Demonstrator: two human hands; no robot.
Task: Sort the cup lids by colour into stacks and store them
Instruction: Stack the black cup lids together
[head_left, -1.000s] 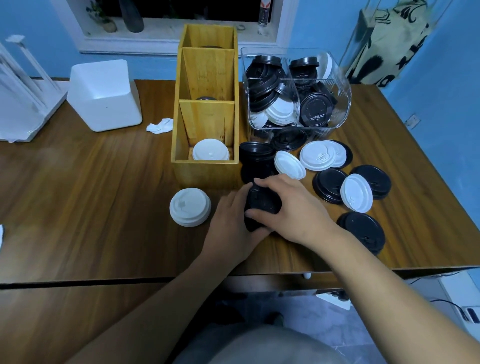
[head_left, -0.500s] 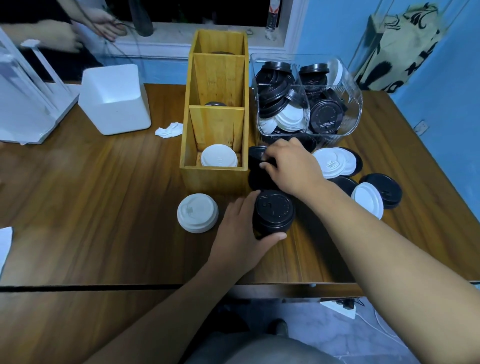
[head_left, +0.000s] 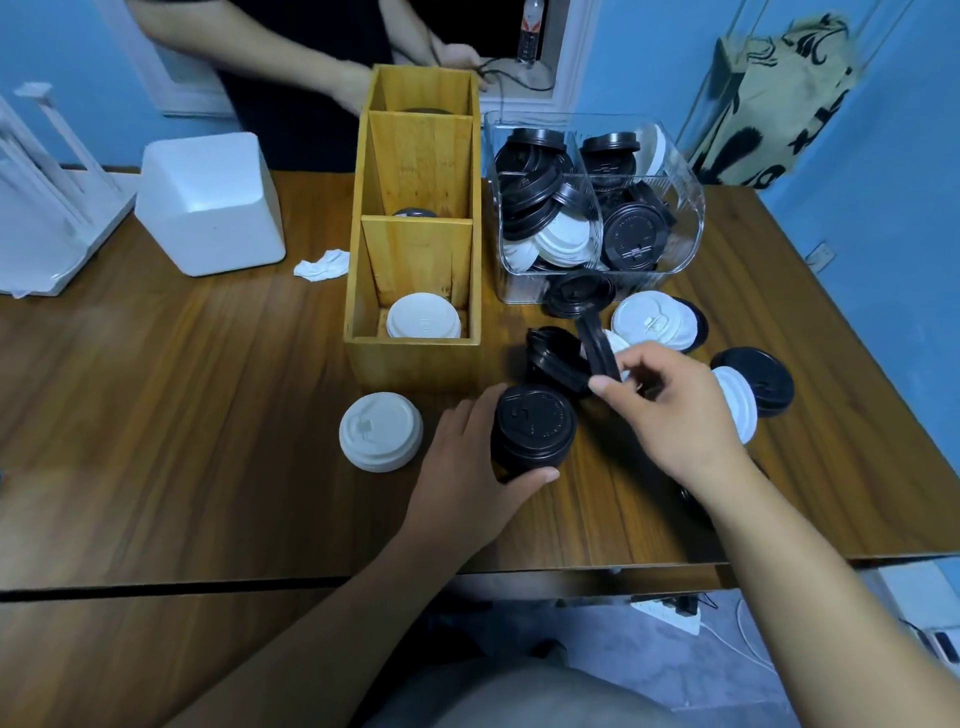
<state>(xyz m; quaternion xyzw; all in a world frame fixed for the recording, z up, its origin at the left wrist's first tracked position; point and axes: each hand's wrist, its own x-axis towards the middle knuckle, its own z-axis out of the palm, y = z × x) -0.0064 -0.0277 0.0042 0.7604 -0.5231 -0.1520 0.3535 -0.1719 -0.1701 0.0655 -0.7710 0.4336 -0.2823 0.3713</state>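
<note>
Lid stack (head_left: 532, 428) in left grip (head_left: 467, 483); right grip (head_left: 675, 415) pinches lid (head_left: 600, 347) among others (head_left: 652, 322).

The left hand's (head_left: 467, 478) fingers vanish behind the black lid stack (head_left: 532, 426) it grips. The right hand (head_left: 675, 415) covers part of the pinched black lid (head_left: 597, 343) and a white lid (head_left: 740, 410). The wooden organiser's (head_left: 415, 364) dividers hide all but two dark rims.

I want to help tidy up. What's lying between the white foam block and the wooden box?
In the head view, a crumpled white tissue lies on the table between the foam block and the wooden box, nearer the box.
</note>
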